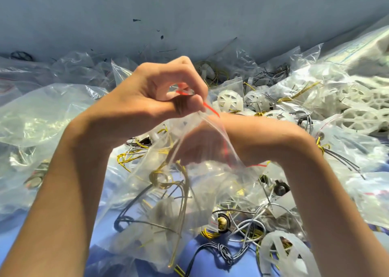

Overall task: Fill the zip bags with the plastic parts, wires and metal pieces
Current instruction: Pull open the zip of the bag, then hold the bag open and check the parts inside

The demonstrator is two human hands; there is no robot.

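The zip bag [147, 192] is held up by its red-striped mouth, pinched in the left hand [160, 95]. The right hand [200, 148] appears pushed inside, just below the left; its fingers' curl cannot be told through the film. Should the pinch loosen, the wires [166, 180] could be spilled beneath both hands.

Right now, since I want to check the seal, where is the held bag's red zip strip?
Head view, near centre: the red zip strip is pinched by the left hand, just above the right wrist, left of a white plastic ball.

Scuffed grey-blue wall [189, 9], blue work surface [105, 230], bright daylight
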